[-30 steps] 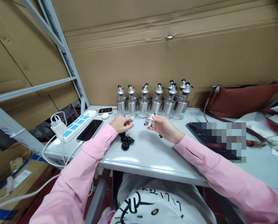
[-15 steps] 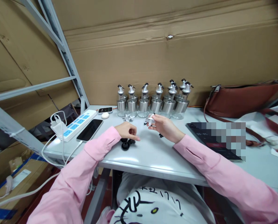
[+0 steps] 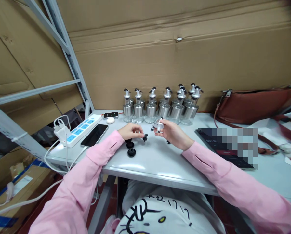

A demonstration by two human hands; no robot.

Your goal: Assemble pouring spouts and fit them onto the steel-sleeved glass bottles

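Between the thumb and fingertips of my left hand [image 3: 131, 131] is a small black ribbed stopper [image 3: 145, 137]. A silver pourer top [image 3: 159, 127] with a dark tip is pinched in the fingers of my right hand [image 3: 174, 134], just right of the stopper and apart from it. Below my left hand, a black round cap [image 3: 131, 152] lies on the table beside another black cap [image 3: 130, 145]. Silver pieces [image 3: 135, 121] show behind my left hand, mostly covered. Part of a small black piece [image 3: 168, 142] peeks out under my right hand.
Glass bottles [image 3: 151, 112] with steel bands and pourer tops line the back of the table. On the left are a power strip [image 3: 83, 130], a phone [image 3: 94, 136] and a white round object [image 3: 110, 121]. A tablet [image 3: 220, 148] and a brown bag [image 3: 252, 105] occupy the right.
My left hand has picked up the black ribbed stopper from beside the black caps and lifted it toward the pourer top. My right hand stays nearly in place, the pourer top slightly turned.
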